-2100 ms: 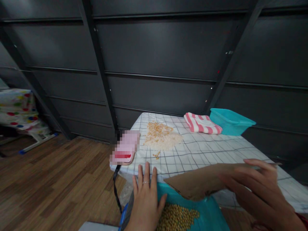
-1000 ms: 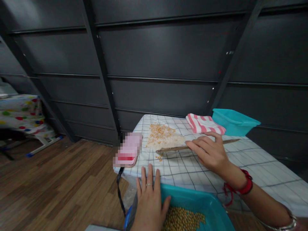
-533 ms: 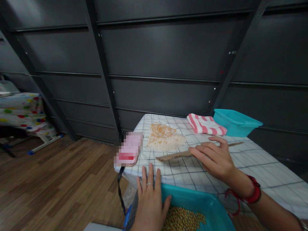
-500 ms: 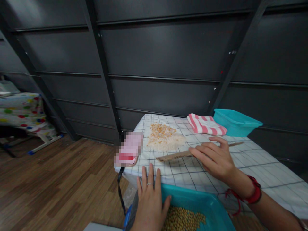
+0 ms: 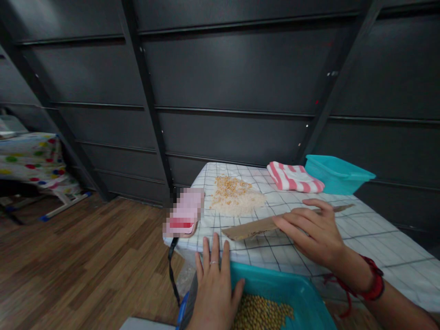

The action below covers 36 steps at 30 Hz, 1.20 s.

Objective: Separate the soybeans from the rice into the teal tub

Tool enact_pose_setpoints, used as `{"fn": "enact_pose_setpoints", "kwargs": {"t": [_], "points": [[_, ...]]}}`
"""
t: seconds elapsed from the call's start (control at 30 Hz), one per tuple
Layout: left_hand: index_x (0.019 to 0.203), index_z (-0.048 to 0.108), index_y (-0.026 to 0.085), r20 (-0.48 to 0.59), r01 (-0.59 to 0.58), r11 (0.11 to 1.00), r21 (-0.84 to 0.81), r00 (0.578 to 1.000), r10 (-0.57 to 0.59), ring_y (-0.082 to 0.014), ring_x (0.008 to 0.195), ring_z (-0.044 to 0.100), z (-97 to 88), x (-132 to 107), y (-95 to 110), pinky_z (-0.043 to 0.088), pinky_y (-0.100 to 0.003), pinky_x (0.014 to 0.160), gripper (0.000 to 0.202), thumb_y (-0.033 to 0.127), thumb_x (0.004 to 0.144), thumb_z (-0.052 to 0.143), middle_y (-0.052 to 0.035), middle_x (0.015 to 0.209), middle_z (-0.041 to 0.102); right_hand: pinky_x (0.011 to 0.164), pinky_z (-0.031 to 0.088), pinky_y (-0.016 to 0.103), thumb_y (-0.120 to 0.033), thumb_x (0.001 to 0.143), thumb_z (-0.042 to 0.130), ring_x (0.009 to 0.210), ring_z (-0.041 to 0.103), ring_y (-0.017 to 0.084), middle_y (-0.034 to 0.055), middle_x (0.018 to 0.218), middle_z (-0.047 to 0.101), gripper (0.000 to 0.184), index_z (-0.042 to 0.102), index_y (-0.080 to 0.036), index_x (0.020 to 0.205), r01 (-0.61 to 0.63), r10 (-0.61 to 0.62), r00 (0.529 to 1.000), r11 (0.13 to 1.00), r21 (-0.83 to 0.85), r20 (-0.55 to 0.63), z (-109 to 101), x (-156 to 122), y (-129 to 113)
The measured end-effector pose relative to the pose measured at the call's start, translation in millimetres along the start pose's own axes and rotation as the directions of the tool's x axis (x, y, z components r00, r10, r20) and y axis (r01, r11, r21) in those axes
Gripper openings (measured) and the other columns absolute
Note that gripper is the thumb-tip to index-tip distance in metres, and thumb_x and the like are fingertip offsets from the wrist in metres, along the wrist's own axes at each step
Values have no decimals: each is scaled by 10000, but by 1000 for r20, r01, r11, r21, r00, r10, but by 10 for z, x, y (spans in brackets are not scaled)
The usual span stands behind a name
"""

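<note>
My right hand (image 5: 311, 231) grips a long flat strip of cardboard (image 5: 254, 228), held just over the near side of the table. Its left end points toward my left hand (image 5: 215, 279), which lies with fingers spread at the left rim of a teal bin (image 5: 271, 271). Yellowish-brown beans (image 5: 263, 314) cover part of the bin's bottom. Beyond the cardboard, a pile of white rice (image 5: 240, 204) is spread on the checked tablecloth, with yellow beans or kernels (image 5: 232, 184) scattered over its far part.
A pink phone (image 5: 187, 208) with a black strap lies at the table's left edge. At the back right are a folded pink-and-white striped towel (image 5: 294, 178) and a second teal bin (image 5: 338, 176). A dark panelled wall (image 5: 233, 78) stands behind the table.
My right hand has moved slightly right and toward me with the cardboard, whose broad face has tilted more into view. My left hand, the rice and the beans stay as they were.
</note>
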State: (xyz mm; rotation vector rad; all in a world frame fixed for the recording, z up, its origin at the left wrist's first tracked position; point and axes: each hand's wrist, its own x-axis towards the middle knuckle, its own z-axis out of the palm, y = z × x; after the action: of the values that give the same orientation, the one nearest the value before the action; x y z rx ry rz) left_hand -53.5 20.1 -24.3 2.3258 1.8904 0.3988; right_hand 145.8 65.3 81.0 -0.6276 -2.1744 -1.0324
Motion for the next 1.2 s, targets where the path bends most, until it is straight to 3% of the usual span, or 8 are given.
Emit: {"fn": "enact_pose_setpoints", "kwargs": {"t": [0.13, 0.33, 0.5, 0.77, 0.93, 1.2], "points": [[1307, 324, 128, -42, -21, 1000, -3, 999, 21, -386, 1269, 92, 20, -2, -3, 226, -639, 949, 602, 271, 739, 462, -176, 1410, 182, 809, 324, 341, -75, 826, 417, 627, 534, 89, -44, 682, 650, 180, 541, -202, 856, -5, 5, 1000, 1000, -10, 12, -32, -3, -3], [1290, 357, 116, 4, 5, 1000, 2, 1000, -5, -389, 1264, 85, -3, 8, 14, 219, -627, 961, 586, 276, 739, 475, -188, 1409, 165, 810, 322, 340, -77, 825, 405, 628, 534, 92, -44, 690, 647, 189, 541, -203, 860, -22, 22, 999, 1000, 0, 28, -80, -34, -13], [1294, 350, 128, -27, -7, 1000, 11, 1000, 7, -378, 1271, 100, 25, 5, 2, 231, -623, 961, 598, 287, 733, 485, -174, 1410, 185, 802, 333, 355, -55, 802, 412, 641, 539, 107, -39, 695, 645, 208, 537, -204, 878, -25, 25, 999, 1000, -2, 37, -121, -60, 4], [1311, 315, 126, -49, -19, 1000, 1, 999, 19, -383, 1274, 114, 57, -5, -17, 238, -629, 955, 608, 283, 743, 461, -176, 1414, 181, 793, 341, 353, -59, 796, 458, 629, 524, 103, -27, 662, 634, 169, 540, -186, 871, -23, 23, 1000, 1000, -15, -11, 17, -23, 28], [1319, 302, 150, -84, -24, 1000, 5, 996, 24, -369, 1283, 101, 91, -13, -13, 244, -622, 957, 616, 287, 740, 460, -157, 1420, 201, 800, 328, 336, -44, 796, 416, 623, 525, 85, -56, 666, 638, 223, 548, -218, 840, -33, 33, 999, 999, -21, 4, -15, -37, 2], [1289, 359, 131, -27, -2, 1000, 5, 1000, 2, -377, 1276, 110, 23, 11, 12, 233, -618, 965, 588, 293, 734, 467, -171, 1417, 192, 798, 322, 356, -65, 818, 393, 637, 539, 106, -39, 700, 647, 208, 535, -204, 875, -42, 41, 998, 999, 26, 55, -126, -107, -3]]}}
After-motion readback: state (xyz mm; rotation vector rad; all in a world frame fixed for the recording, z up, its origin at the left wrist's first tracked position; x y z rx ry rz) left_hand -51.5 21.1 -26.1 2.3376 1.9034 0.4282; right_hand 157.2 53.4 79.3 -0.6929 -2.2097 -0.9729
